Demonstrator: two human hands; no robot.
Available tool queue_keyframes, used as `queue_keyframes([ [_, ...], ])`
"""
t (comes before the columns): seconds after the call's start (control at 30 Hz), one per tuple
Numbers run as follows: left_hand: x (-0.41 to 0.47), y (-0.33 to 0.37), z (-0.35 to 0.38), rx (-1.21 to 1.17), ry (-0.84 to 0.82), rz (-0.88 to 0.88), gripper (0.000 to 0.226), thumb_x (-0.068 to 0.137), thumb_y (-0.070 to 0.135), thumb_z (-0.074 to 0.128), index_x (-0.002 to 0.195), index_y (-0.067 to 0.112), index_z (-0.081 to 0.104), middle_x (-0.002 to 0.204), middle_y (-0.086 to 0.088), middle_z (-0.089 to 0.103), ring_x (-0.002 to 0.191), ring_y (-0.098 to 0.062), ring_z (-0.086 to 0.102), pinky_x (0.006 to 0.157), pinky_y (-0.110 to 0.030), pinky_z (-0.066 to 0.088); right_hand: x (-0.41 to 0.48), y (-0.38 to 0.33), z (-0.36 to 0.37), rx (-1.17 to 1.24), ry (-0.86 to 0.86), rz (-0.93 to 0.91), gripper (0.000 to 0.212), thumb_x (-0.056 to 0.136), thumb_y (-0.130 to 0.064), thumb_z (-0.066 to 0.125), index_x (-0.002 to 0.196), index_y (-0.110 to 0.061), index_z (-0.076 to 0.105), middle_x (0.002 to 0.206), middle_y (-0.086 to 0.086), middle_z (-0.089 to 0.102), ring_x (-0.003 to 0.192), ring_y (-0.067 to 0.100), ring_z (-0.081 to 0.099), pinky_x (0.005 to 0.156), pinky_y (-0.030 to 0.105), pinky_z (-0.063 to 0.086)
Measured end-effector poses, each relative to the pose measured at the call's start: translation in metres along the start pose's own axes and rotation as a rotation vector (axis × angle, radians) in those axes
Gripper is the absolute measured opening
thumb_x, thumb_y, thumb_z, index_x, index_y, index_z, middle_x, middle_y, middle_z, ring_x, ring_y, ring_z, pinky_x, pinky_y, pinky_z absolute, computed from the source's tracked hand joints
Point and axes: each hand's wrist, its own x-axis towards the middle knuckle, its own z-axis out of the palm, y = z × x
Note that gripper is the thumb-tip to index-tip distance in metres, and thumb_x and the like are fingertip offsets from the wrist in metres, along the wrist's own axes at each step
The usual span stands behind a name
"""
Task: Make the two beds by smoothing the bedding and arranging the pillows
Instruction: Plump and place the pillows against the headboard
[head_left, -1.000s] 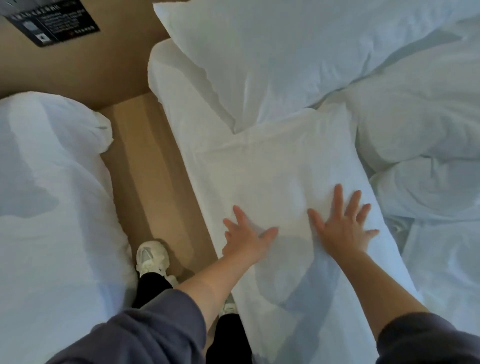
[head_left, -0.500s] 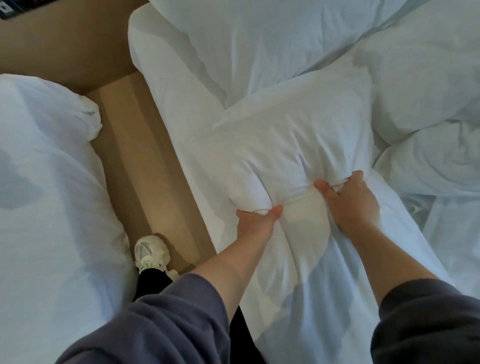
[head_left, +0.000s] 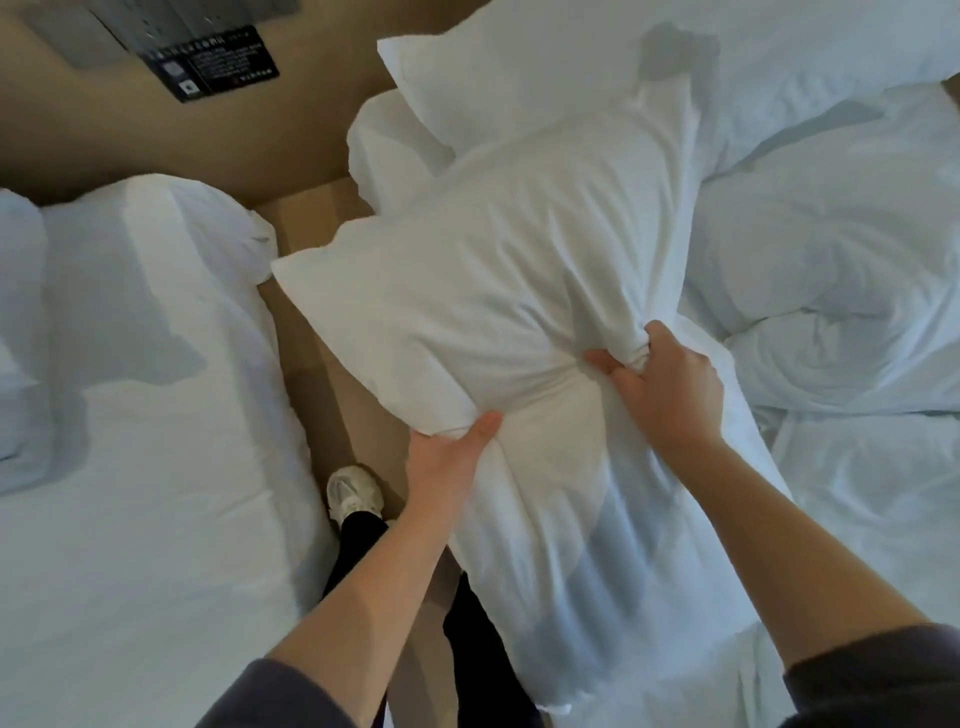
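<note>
**Two hands bunch one white pillow**

Both hands grip the same white pillow (head_left: 493, 291), which is lifted at the near edge of the right bed (head_left: 857, 519). The left hand (head_left: 447, 457) pinches its lower edge, thumb on top. The right hand (head_left: 665, 389) is clenched on a gathered fold beside it. Beyond this pillow lies a second pillow (head_left: 545, 67) and a rumpled duvet (head_left: 831, 260). Left of the pillow, across a strip of brown floor (head_left: 332, 374), is the other bed (head_left: 145, 467). A white shoe (head_left: 353, 493) stands on that floor.

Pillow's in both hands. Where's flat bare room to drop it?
Free: the left bed, flat sheet beside the floor strip. Crowded: right bed's head, with the second pillow and bunched duvet. Left hand and right hand grip the pillow.
</note>
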Motion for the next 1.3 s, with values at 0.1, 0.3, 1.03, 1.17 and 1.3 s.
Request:
queue_keyframes([
  [0.1, -0.017, 0.046, -0.056, -0.05, 0.119, 0.089, 0.082, 0.066, 0.035, 0.088, 0.136, 0.018, 0.049, 0.115, 0.014, 0.059, 0.111, -0.009, 0.056, 0.092, -0.022, 0.04, -0.008, -0.082, -0.023, 0.01, -0.003, -0.111, 0.06, 0.082, -0.065, 0.061, 0.108, -0.011, 0.054, 0.077, 0.002, 0.058, 0.077, 0.028, 0.054, 0.066, 0.035, 0.036],
  [0.3, -0.046, 0.142, -0.213, -0.113, 0.323, 0.194, 0.111, 0.041, 0.064, 0.084, 0.138, 0.026, 0.048, 0.131, 0.009, 0.059, 0.121, -0.013, 0.055, 0.106, -0.038, 0.043, -0.031, -0.274, -0.036, 0.085, -0.038, -0.304, 0.054, 0.082, -0.065, 0.061, 0.103, -0.015, 0.054, 0.068, -0.005, 0.052, 0.075, 0.026, 0.054, 0.065, 0.035, 0.038],
  [1.03, -0.063, 0.308, -0.658, -0.768, 1.151, 0.145, 0.087, 0.07, 0.055, 0.079, 0.136, 0.01, 0.044, 0.132, -0.007, 0.055, 0.117, -0.029, 0.053, 0.087, -0.033, 0.04, -0.128, -0.92, 0.078, -0.007, -0.464, -1.347, 0.049, 0.081, -0.07, 0.058, 0.09, -0.023, 0.045, 0.077, -0.011, 0.051, 0.08, 0.02, 0.051, 0.063, 0.033, 0.034],
  [1.17, -0.022, 0.351, -0.73, -0.817, 1.283, 0.089, 0.099, 0.072, 0.056, 0.076, 0.143, 0.004, 0.03, 0.142, -0.013, 0.046, 0.126, -0.032, 0.048, 0.093, -0.036, 0.038, -0.122, -1.036, 0.127, 0.04, -0.522, -1.446, 0.047, 0.084, -0.062, 0.06, 0.106, -0.022, 0.052, 0.11, 0.001, 0.065, 0.101, 0.025, 0.059, 0.07, 0.032, 0.036],
  [1.3, 0.051, 0.355, -0.761, -0.791, 1.268, 0.021, 0.111, 0.074, 0.055, 0.075, 0.151, 0.008, 0.01, 0.154, -0.018, 0.026, 0.136, -0.036, 0.036, 0.106, -0.043, 0.035, -0.074, -1.089, 0.201, -0.153, -0.648, -1.366, 0.067, 0.088, -0.059, 0.054, 0.139, -0.02, 0.034, 0.141, 0.012, 0.042, 0.127, 0.034, 0.044, 0.095, 0.041, 0.04],
])
